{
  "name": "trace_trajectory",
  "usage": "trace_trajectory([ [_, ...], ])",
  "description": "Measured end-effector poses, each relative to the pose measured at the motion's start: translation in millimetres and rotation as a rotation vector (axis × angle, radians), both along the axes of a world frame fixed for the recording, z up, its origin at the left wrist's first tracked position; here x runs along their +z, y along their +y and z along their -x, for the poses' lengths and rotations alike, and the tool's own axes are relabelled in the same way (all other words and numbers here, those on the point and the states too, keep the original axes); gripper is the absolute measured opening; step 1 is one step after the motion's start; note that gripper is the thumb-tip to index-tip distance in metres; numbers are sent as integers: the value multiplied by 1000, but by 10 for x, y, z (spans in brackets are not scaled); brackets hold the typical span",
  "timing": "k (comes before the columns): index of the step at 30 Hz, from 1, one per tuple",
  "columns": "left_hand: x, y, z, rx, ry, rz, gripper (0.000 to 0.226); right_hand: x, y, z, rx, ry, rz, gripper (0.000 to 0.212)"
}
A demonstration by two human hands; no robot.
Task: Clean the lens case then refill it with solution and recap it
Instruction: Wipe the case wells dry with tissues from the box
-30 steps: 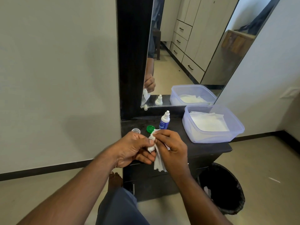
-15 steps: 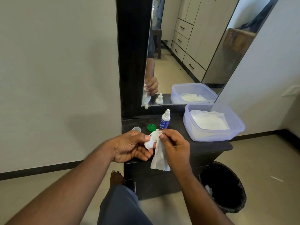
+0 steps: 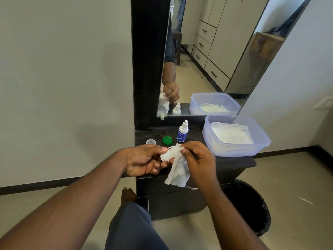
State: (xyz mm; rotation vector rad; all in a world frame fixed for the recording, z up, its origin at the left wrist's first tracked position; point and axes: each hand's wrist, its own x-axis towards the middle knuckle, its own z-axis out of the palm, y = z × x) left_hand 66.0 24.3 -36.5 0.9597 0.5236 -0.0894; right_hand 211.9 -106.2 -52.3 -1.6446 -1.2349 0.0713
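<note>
Our left hand pinches the white lens case above the dark tabletop's front edge; our right hand pinches a tissue against it. Behind stand both caps, the solution bottle and a tissue tub.

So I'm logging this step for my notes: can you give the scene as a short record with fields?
left hand: holds the white lens case
right hand: pinches a white tissue at the case
caps: green cap and clear cap off, on the dark cabinet top
solution bottle: upright, capped
tissue tub: right, open
bin: on the floor
</note>
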Motion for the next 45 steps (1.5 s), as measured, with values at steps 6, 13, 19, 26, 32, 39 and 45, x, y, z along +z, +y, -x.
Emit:
trace_trajectory([
  [6,18,12,-2,-29,17,8,23,15,-12,-17,46,-119,8,14],
  [13,29,12,-4,-36,19,0,28,2,-46,-37,81,-144,6,15],
  [19,-18,11,7,-78,-24,2,31,23,-86,-63,103,-141,-22,15],
  [26,-100,68,27,-133,-78,18,40,57,-126,-109,44,-4,84,14],
  [32,-38,32,-7,-46,-29,11,36,204,-179,-199,-64,118,-38,15],
  [39,-82,62,19,-156,-130,-10,34,276,-37,-170,235,139,163,16],
  [45,-106,79,29,-181,-154,-27,37,277,61,-255,241,238,287,17],
])
